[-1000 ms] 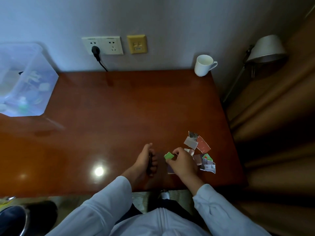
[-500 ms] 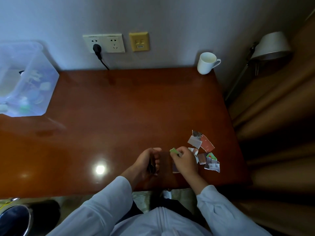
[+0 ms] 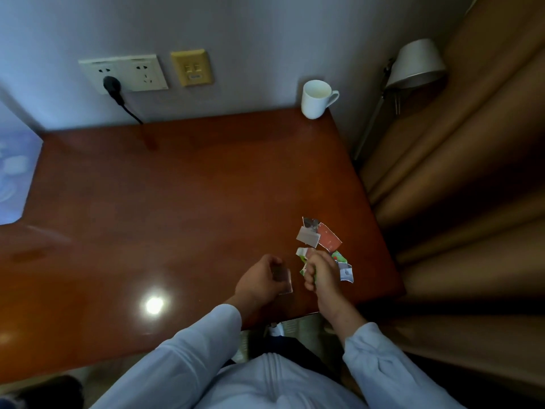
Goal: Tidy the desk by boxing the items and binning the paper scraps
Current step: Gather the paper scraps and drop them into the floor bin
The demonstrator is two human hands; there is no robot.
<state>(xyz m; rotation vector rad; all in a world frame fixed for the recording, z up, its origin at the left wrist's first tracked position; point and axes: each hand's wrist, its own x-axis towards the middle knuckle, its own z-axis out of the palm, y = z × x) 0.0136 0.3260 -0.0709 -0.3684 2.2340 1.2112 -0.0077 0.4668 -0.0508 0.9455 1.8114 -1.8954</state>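
Several torn paper scraps (image 3: 321, 239) lie near the right front corner of the wooden desk (image 3: 177, 187). My right hand (image 3: 323, 274) is curled round a green scrap (image 3: 303, 270) just below that pile. My left hand (image 3: 259, 280) sits beside it and holds a dark paper scrap (image 3: 283, 280) between thumb and fingers. The clear plastic box (image 3: 14, 178) with several small items inside shows at the left edge, mostly cut off.
A white mug (image 3: 317, 98) stands at the desk's far right corner by the wall. Wall sockets (image 3: 124, 72) with a black plug hang above the desk's back edge. A lamp (image 3: 415, 64) and brown curtain fill the right side. A light glare spot (image 3: 154, 305) shines near the front edge.
My right hand closed round the green scrap and drew it closer to my left hand. My left hand turned, showing the dark scrap it holds. The view shifted right, pushing the box nearly out of frame.
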